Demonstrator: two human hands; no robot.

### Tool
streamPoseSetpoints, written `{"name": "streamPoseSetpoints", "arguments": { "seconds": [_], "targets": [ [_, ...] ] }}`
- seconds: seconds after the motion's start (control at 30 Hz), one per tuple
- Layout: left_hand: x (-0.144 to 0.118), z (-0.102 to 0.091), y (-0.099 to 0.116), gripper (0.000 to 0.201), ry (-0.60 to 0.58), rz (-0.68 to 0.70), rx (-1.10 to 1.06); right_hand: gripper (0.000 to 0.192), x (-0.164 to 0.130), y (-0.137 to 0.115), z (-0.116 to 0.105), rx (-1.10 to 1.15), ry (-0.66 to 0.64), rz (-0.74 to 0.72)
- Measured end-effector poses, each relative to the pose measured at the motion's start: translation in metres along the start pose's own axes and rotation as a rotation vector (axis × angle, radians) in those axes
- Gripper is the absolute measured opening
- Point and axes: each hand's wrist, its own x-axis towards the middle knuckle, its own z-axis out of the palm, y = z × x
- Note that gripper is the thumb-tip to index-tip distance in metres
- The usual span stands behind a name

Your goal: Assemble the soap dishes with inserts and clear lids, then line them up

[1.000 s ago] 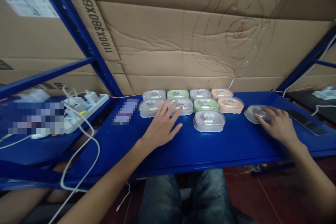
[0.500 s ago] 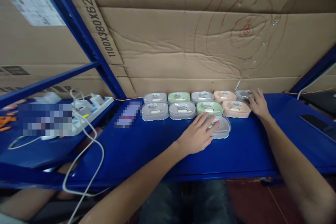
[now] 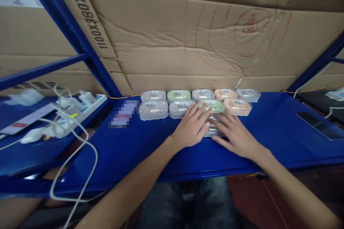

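Note:
Two rows of oval lidded plastic boxes stand on the blue table (image 3: 129, 157), among them a grey box (image 3: 153, 111), a green box (image 3: 218, 104) and a peach box (image 3: 238, 107). In front of them lies a clear-topped box (image 3: 213, 131), mostly hidden by my hands. My left hand (image 3: 192, 124) reaches over its left side, fingers outstretched toward the green box. From the right, my right hand (image 3: 236, 132) lies over the same box with fingers spread. Neither hand is wrapped round it. At the back row's right end sits another grey box (image 3: 248, 95).
A phone with a blurred screen (image 3: 124, 114) lies left of the boxes, and a dark phone (image 3: 319, 125) lies at the right. White cables (image 3: 94, 150) hang from a power strip (image 3: 88, 109) at the left. Cardboard (image 3: 161, 43) and blue posts (image 3: 67, 21) stand behind.
My right hand has left the grey box at the back row's right end and come left and nearer, to the front box. My left hand stays at that box.

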Motion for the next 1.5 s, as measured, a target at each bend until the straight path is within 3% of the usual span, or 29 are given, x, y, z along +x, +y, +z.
{"name": "streamPoseSetpoints", "arguments": {
  "seconds": [0.1,0.2,0.3,0.4,0.53,0.67,0.83,1.13,1.37,1.5],
  "targets": [
    [-0.001,-0.004,-0.012,0.054,0.012,-0.107,0.057,0.056,-0.015,-0.035,0.002,-0.061,-0.014,-0.007],
    [-0.002,0.000,-0.020,0.052,-0.007,-0.211,0.152,0.046,-0.054,-0.022,-0.007,-0.084,0.035,0.099],
    [-0.002,0.004,-0.022,0.053,-0.051,-0.262,0.215,0.039,-0.101,0.022,-0.016,-0.175,0.101,0.280],
    [-0.002,0.005,-0.021,0.055,-0.087,-0.273,0.242,0.049,-0.128,0.080,-0.020,-0.281,0.190,0.520],
    [-0.001,0.004,-0.021,0.055,-0.087,-0.278,0.245,0.074,-0.114,0.148,-0.017,-0.281,0.098,0.814],
    [-0.001,0.002,-0.024,0.056,-0.106,-0.266,0.219,0.075,-0.075,0.183,-0.005,-0.206,0.082,0.854],
    [-0.001,0.003,-0.028,0.057,-0.084,-0.237,0.217,0.079,-0.057,0.183,0.011,-0.199,0.107,0.848],
    [-0.001,0.008,-0.033,0.059,-0.057,-0.207,0.169,0.074,-0.063,0.161,0.006,-0.239,0.079,0.811],
    [-0.018,-0.028,-0.044,0.065,0.048,-0.419,0.319,0.076,-0.065,0.157,0.009,-0.324,0.121,0.733],
    [-0.047,-0.040,-0.065,0.071,-0.052,-0.511,0.420,0.076,-0.065,0.159,0.012,-0.365,0.053,0.694]
  ]
}}
